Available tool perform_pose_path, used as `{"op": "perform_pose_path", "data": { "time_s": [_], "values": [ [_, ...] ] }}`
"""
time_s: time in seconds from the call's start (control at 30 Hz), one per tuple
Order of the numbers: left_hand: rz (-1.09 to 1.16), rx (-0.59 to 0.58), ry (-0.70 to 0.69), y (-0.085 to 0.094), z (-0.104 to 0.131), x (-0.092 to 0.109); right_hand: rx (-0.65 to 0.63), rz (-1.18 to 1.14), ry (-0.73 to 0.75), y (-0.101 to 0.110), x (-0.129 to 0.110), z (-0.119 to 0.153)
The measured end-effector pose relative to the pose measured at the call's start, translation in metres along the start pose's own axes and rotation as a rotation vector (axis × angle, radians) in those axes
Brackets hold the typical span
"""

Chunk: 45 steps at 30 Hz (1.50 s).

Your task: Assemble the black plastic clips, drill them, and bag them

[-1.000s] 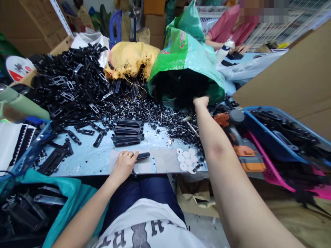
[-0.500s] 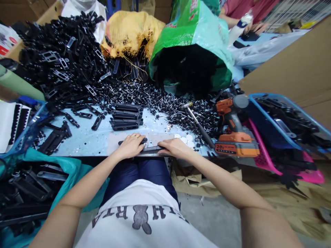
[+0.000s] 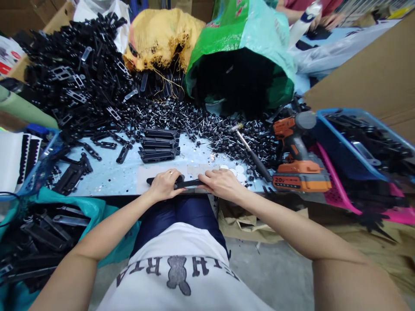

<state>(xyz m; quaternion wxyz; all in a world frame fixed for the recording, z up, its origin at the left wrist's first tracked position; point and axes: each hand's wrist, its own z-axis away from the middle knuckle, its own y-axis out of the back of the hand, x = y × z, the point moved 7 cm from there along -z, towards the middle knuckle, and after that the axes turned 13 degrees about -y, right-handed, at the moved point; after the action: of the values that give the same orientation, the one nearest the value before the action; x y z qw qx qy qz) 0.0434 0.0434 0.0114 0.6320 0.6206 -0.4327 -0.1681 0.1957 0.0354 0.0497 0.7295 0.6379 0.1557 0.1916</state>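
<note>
At the table's front edge, my left hand (image 3: 164, 185) is closed on black plastic parts; one end sticks out to its left. A long black part (image 3: 191, 183) spans the gap between my hands. My right hand (image 3: 220, 183) pinches the right end of this part. Behind my hands lies a stack of black bars (image 3: 159, 144). White discs (image 3: 239, 169) sit just beyond my right hand. A hammer (image 3: 254, 157) and an orange cordless drill (image 3: 301, 175) rest farther right.
Black parts (image 3: 78, 73) are heaped at the back left, and small black-headed screws (image 3: 168, 114) cover the middle. A green sack (image 3: 220, 39) lies open behind them. Blue baskets (image 3: 353, 149) flank the table (image 3: 97, 185). Another person's hands (image 3: 330, 20) show at the back right.
The long part between my hands has turned, now showing a darker face and sitting slightly higher. My right hand has moved slightly right and up. The view has shifted a little.
</note>
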Motion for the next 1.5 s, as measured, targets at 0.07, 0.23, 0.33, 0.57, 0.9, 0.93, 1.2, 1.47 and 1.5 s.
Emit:
{"op": "perform_pose_path", "data": {
  "time_s": [0.07, 0.23, 0.33, 0.57, 0.9, 0.93, 1.2, 1.47, 1.5],
  "values": [
    [0.004, -0.041, -0.024, 0.000, -0.009, 0.004, 0.019, -0.038, 0.028, -0.009, 0.008, -0.001],
    [-0.038, 0.037, -0.068, 0.007, -0.087, 0.003, 0.075, -0.162, 0.027, -0.038, 0.034, 0.005],
    [-0.113, -0.002, 0.059, -0.001, -0.146, -0.019, 0.073, -0.203, -0.009, -0.045, 0.043, 0.009],
    [-0.121, 0.022, 0.076, 0.008, -0.141, -0.027, 0.223, -0.118, -0.457, -0.029, 0.086, -0.038],
    [0.004, 0.122, 0.239, 0.052, 0.044, -0.037, 0.051, -0.037, -0.439, -0.034, 0.092, -0.071],
    [-0.026, 0.085, 0.239, 0.051, 0.045, -0.034, 0.059, -0.065, -0.435, -0.033, 0.091, -0.070],
    [-0.159, -0.050, 0.159, 0.033, 0.021, -0.021, 0.260, -0.633, -0.319, 0.003, 0.068, -0.047],
    [-0.295, 0.234, 0.127, 0.019, 0.046, -0.017, -0.002, -0.562, -0.091, 0.010, 0.010, -0.035],
    [-0.294, 0.239, 0.124, 0.019, 0.047, -0.016, -0.023, -0.479, -0.078, 0.010, 0.003, -0.036]
  ]
}}
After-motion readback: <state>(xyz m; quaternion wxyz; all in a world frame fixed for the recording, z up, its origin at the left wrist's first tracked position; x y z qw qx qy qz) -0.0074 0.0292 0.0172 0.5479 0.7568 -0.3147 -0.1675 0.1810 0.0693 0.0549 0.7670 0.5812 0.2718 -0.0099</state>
